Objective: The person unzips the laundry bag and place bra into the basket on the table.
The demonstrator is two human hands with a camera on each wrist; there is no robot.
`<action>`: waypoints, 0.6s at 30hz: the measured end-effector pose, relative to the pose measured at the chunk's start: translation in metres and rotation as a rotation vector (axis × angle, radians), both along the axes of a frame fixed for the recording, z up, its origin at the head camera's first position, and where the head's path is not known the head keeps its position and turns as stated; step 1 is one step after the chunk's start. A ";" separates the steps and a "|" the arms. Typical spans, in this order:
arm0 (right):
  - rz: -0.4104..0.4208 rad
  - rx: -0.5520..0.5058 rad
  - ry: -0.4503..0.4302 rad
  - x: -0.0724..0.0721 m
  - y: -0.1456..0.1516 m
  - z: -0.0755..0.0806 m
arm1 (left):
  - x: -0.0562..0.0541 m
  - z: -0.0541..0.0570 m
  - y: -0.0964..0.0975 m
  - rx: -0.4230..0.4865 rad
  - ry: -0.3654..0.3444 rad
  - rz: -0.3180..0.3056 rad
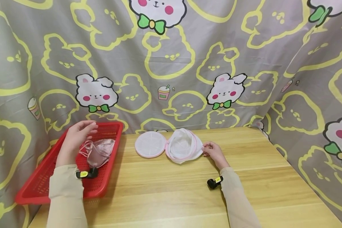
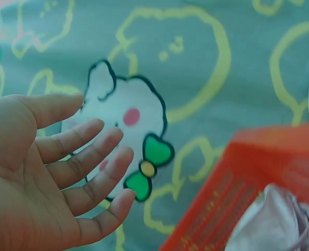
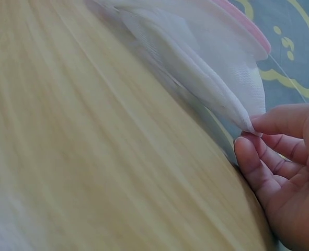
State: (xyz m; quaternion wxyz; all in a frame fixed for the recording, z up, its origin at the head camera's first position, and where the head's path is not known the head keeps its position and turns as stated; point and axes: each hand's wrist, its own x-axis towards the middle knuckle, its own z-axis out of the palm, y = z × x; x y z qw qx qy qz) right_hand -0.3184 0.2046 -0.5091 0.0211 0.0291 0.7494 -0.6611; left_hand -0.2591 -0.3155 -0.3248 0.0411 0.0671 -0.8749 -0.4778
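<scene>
A white mesh laundry bag (image 1: pixel 174 155) with pink zipped rims lies on the table, its round lid (image 1: pixel 150 144) folded out flat to the left. My right hand (image 1: pixel 215 153) pinches the bag's right edge between thumb and fingertips. In the right wrist view, the white mesh (image 3: pixel 217 89) narrows to the pinched corner. My left hand (image 1: pixel 74 139) hangs over a red plastic basket (image 1: pixel 114 158), fingers spread and slightly bent, holding nothing. Inside the basket lies a pale pink satin garment (image 1: pixel 101 152) with thin straps; its exact kind is hard to tell.
The wooden table (image 1: pixel 165 196) stretches in front of the bag and to both sides. A grey curtain (image 1: pixel 176 110) with cartoon prints hangs right behind the table and along its sides. The basket stands at the table's left end.
</scene>
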 end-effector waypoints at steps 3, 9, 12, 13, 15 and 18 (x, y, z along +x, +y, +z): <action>-0.005 -0.005 -0.006 0.000 -0.002 0.001 | 0.003 0.005 0.009 0.044 0.043 -0.013; -0.002 0.001 -0.002 0.001 -0.002 0.002 | 0.008 0.012 0.031 0.144 0.106 -0.049; 0.007 -0.008 0.004 0.000 0.000 0.001 | 0.010 0.013 0.043 0.188 0.124 -0.058; 0.011 -0.012 0.007 0.000 0.001 0.000 | 0.011 0.012 0.047 0.203 0.128 -0.060; 0.017 -0.024 0.011 0.000 0.002 -0.001 | 0.011 0.011 0.056 0.222 0.140 -0.063; 0.021 -0.060 0.011 0.000 0.004 -0.001 | 0.012 0.009 0.068 0.232 0.144 -0.063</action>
